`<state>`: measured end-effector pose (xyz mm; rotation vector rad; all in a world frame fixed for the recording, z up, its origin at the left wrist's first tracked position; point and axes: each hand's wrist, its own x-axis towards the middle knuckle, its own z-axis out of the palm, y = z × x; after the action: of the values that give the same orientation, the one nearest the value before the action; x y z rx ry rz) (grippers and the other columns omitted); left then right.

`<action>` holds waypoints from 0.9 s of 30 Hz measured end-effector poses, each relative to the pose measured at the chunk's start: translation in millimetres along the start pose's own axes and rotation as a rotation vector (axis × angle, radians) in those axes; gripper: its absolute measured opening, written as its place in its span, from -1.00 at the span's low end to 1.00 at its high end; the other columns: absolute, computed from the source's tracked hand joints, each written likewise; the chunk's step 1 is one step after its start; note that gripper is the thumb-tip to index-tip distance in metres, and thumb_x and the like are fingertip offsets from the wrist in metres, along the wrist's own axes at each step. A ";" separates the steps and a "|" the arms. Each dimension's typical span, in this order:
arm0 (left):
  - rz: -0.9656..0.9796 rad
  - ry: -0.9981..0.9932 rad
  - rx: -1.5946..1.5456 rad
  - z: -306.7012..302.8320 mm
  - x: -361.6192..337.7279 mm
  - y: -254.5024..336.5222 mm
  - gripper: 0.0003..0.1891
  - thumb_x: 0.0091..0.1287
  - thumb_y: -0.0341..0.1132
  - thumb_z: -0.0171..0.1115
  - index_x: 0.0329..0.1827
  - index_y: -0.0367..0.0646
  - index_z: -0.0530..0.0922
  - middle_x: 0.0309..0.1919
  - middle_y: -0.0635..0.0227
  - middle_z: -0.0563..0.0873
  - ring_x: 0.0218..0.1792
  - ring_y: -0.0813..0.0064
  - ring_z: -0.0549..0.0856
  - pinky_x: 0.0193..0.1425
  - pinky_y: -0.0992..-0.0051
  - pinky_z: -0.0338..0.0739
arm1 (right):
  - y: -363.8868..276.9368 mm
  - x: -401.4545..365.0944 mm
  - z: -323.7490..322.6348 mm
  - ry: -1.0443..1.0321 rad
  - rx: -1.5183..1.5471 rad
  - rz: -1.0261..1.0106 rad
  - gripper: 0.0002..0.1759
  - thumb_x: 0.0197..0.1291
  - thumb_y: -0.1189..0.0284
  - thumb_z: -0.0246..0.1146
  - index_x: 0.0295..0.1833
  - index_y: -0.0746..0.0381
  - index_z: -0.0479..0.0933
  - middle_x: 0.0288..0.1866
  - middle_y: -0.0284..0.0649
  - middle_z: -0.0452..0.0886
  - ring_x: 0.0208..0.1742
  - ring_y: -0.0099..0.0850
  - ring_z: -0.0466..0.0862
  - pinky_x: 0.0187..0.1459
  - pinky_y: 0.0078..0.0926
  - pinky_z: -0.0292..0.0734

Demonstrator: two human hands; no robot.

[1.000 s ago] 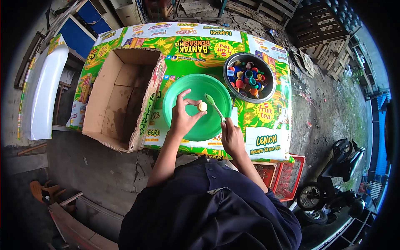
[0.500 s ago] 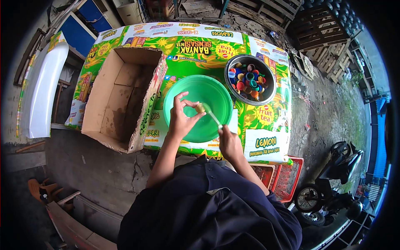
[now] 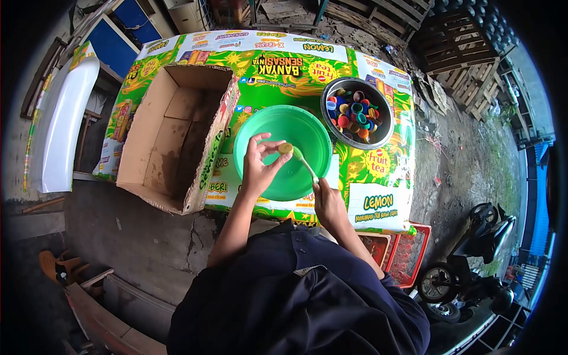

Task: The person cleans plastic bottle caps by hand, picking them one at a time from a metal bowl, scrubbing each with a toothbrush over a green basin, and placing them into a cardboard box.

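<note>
My left hand pinches a small yellow bottle cap over the green plastic basin. In my right hand is a green toothbrush, its bristle end touching the cap. Both hands hover above the near half of the basin. A dark round bowl filled with several coloured bottle caps stands to the right of the basin. An open, empty cardboard box sits to the left.
The table is covered with a green and yellow printed sheet. Red crates stand below at the right, with a motorbike beyond them. Wooden pallets are stacked behind the table, and a white panel leans at the left.
The toothbrush head has moved from beside the cap onto it. The cap has turned in my left hand, showing its yellow rim. My right hand has shifted slightly.
</note>
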<state>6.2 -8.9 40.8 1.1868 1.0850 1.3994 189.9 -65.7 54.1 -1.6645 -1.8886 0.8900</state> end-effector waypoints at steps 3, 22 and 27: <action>-0.139 -0.022 -0.269 3.7 -1.5 -16.1 -0.56 0.26 -0.53 0.17 0.15 -0.33 0.20 0.00 0.00 0.56 0.03 0.37 0.58 0.12 0.49 0.48 | -4.3 2.4 -0.3 -0.007 0.039 0.021 -0.80 0.31 0.37 -0.02 -0.26 0.30 0.29 -0.63 0.11 0.49 -0.56 0.11 0.52 -0.54 -0.02 0.36; -0.192 -0.081 -0.309 3.6 -8.6 -10.0 -0.56 0.35 -0.44 0.07 0.24 -0.29 0.18 0.05 0.02 0.55 0.03 0.34 0.59 0.17 0.43 0.44 | 0.7 5.9 0.1 0.048 0.079 -0.044 -0.79 0.32 0.37 -0.03 -0.28 0.31 0.26 -0.70 0.13 0.42 -0.61 0.13 0.47 -0.58 0.02 0.28; -0.254 -0.049 -0.332 2.0 -11.2 -15.6 -0.58 0.38 -0.41 0.02 0.27 -0.24 0.19 0.04 0.04 0.54 0.05 0.37 0.56 0.18 0.42 0.42 | 8.5 15.2 -3.7 0.072 0.048 0.000 -0.78 0.32 0.35 -0.04 -0.27 0.30 0.29 -0.68 0.12 0.45 -0.58 0.12 0.51 -0.55 0.02 0.34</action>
<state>10.7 -17.8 24.2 0.8102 0.8922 1.2844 196.0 -49.7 49.4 -1.6464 -1.8054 0.8568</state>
